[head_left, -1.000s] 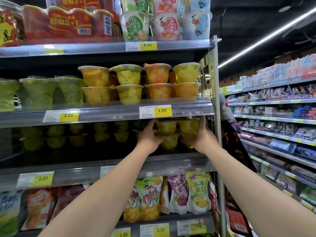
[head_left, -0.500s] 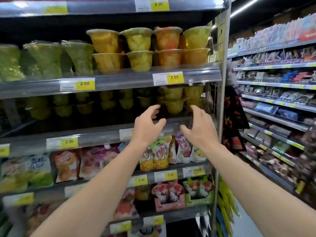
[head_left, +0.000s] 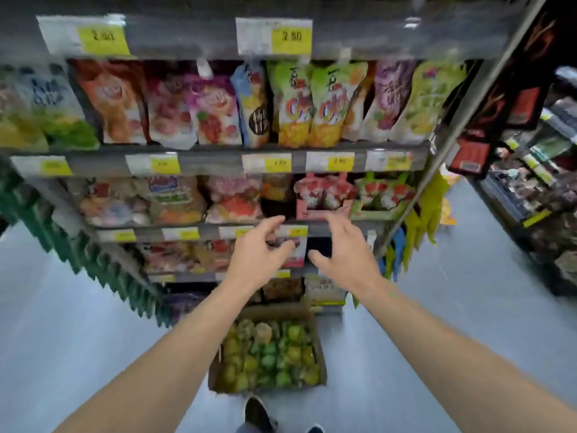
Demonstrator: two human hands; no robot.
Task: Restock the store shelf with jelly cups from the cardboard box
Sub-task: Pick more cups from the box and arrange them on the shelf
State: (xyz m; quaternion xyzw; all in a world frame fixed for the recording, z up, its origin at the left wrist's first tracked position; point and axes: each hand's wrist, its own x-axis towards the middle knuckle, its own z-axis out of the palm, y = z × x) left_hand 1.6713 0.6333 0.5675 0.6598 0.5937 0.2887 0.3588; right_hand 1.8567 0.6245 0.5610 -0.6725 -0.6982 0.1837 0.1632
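Left hand (head_left: pixel 260 256) and right hand (head_left: pixel 345 257) both empty, fingers loosely spread, now clear of the upper jelly shelf and dropping toward the cardboard box (head_left: pixel 268 357) on the near floor. Last cups placed; next load due. Jelly cups (head_left: pixel 271 354) fill it. Open floor (head_left: pixel 437 323) either side; shelf edge (head_left: pixel 203 234) just beyond fingertips.

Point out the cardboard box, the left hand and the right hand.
cardboard box (head_left: pixel 321 348), head view, on its right wall.
left hand (head_left: pixel 256 257), head view, on the back of the hand.
right hand (head_left: pixel 346 257), head view, on the back of the hand.
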